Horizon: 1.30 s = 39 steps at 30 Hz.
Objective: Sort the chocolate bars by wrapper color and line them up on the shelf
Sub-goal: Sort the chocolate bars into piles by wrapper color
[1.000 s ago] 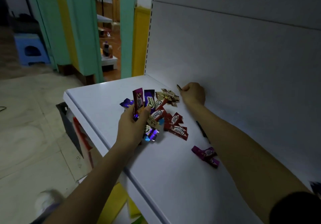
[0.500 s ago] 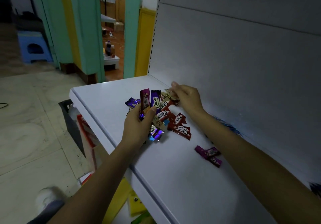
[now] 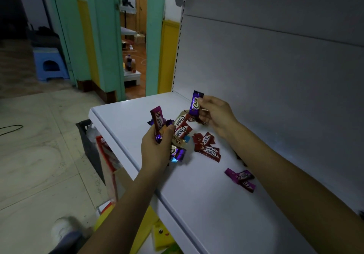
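The right hand point(image 3: 215, 115) pinches a purple bar point(image 3: 196, 103) between thumb and fingertips. It holds the bar upright, lifted clear of the shelf point(image 3: 197, 204) near the back panel point(image 3: 275, 76). The remaining fingers curl under, over a gold wrapper lying below them.

The left hand point(image 3: 157, 147) has its fingers curled round a small handful of bars. A magenta bar point(image 3: 157, 120) sticks up out of the grip, tilted a little to the left, and purple wrapper ends show at the thumb and between the fingers. How many bars the hand holds cannot be told.

Just beside that hand on the right lies the pile point(image 3: 182, 133): red bars overlapping at angles, a gold one under them, and a shiny purple one at the near edge. A red pair point(image 3: 206, 147) lies a little apart to the right, its two bars touching. A magenta pair point(image 3: 240, 178) lies well apart from the pile, nearer the person and close to the right forearm, one bar partly on the other.

Off the shelf stand a blue stool point(image 3: 49, 66) at the far left and a dark bottle point(image 3: 129, 62) in the doorway. A white shoe point(image 3: 63, 228) shows on the tiled floor.
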Available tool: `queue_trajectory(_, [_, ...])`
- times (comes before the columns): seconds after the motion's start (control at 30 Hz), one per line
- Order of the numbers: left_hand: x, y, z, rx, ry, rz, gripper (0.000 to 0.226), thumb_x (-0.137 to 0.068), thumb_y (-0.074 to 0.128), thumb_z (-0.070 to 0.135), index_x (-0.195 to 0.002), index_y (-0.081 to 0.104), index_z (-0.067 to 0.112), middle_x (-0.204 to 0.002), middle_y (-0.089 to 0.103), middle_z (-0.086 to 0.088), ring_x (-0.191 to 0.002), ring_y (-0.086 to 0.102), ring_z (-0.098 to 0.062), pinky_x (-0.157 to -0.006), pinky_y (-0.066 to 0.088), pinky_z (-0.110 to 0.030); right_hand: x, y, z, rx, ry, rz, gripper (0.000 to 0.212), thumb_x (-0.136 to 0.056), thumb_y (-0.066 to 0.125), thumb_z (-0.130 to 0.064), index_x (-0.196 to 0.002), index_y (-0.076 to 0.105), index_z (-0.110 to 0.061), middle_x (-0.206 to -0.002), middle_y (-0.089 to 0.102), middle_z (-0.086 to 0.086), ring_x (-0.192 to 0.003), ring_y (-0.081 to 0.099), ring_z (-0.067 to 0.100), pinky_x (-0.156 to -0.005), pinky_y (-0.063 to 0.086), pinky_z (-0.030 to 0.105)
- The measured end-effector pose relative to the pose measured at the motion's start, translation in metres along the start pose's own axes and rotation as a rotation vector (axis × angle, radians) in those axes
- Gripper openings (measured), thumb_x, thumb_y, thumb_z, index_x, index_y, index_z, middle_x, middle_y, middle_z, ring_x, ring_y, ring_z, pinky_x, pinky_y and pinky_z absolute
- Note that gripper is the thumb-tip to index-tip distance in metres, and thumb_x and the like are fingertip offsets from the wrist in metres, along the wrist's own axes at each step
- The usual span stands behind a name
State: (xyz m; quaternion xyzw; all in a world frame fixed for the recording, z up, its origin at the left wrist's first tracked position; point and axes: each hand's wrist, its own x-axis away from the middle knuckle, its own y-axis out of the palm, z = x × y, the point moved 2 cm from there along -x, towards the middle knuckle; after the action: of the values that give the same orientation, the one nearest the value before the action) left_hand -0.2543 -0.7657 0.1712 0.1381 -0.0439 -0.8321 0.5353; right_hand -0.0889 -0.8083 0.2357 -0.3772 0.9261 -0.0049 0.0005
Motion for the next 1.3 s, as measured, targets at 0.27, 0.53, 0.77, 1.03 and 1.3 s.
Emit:
queue_trajectory(0.27, [-0.003,-0.003,-0.004,0.005,0.033,0.248,0.005,-0.096,0.055,0.029,-0.097,0.059,0.03,-0.093,0.07,0.006,-0.085,0.07,-0.013,-0.076,0.058,-0.035,-0.013,0.04,0.037,0.435,-0.003,-0.088,0.016,-0.083,0.066,0.001,-0.099,0.065,-0.001,-0.082,0.064,0.009,-0.072,0.064,0.019,-0.067,0.055,0.028])
queue_trajectory(0.53, [-0.007,-0.002,-0.007,-0.009,0.032,0.213,0.012,-0.096,0.055,0.025,-0.104,0.06,0.018,-0.088,0.069,0.006,-0.072,0.068,0.001,-0.06,0.051,-0.012,-0.032,0.068,0.048,0.471,0.051,-0.05,0.034,-0.09,0.046,-0.005,-0.057,0.049,-0.01,-0.062,0.052,0.006,-0.054,0.054,0.015,-0.051,0.045,0.017])
queue_trajectory(0.77, [-0.006,0.0,-0.005,-0.012,-0.009,0.158,0.009,-0.096,0.055,0.025,-0.103,0.06,0.022,-0.091,0.07,0.004,-0.08,0.07,-0.01,-0.069,0.057,-0.025,-0.007,0.043,0.037,0.263,0.071,-0.142,0.044,-0.095,0.041,-0.052,-0.086,0.063,-0.016,-0.091,0.068,0.008,-0.089,0.067,0.026,-0.078,0.054,0.037])
queue_trajectory(1.03, [-0.002,0.0,-0.007,-0.116,-0.004,0.055,0.016,-0.095,0.058,0.026,-0.105,0.064,0.017,-0.097,0.071,-0.005,-0.086,0.071,-0.016,-0.074,0.058,-0.034,0.003,0.004,0.024,0.147,0.04,-0.217,0.02,-0.088,0.064,-0.018,-0.104,0.066,-0.006,-0.095,0.068,0.008,-0.075,0.063,0.012,-0.06,0.049,0.021])
queue_trajectory(1.3, [-0.007,0.003,-0.011,-0.131,-0.021,0.021,0.009,-0.094,0.057,0.028,-0.102,0.061,0.026,-0.102,0.069,-0.004,-0.088,0.069,-0.013,-0.072,0.058,-0.029,-0.055,-0.03,0.016,0.632,-0.324,0.405,0.017,-0.09,0.062,-0.018,-0.084,0.073,-0.007,-0.084,0.072,0.01,-0.069,0.062,0.015,-0.062,0.048,0.021])
